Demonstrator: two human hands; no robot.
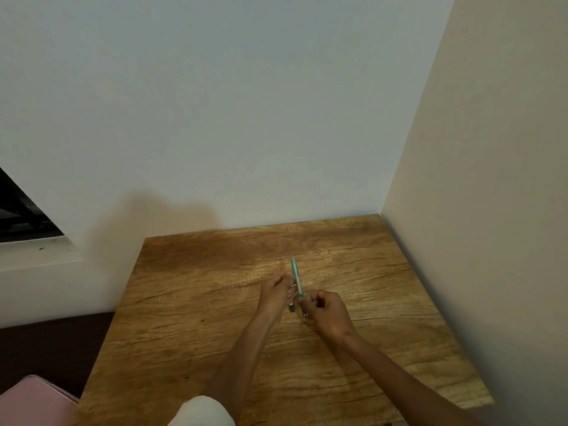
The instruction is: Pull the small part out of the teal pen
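A teal pen [296,275] is held above the middle of the wooden bench [190,302], pinched near its lower end by the curled fingers of the right hand [326,312]; the left hand [276,292] is curled beside it round a small metal part [291,307]. Both pieces are best kept aligned and steadied close together. Plain walls [246,103] are met at the bench's far corner; a dark window [21,213] is set at the left.
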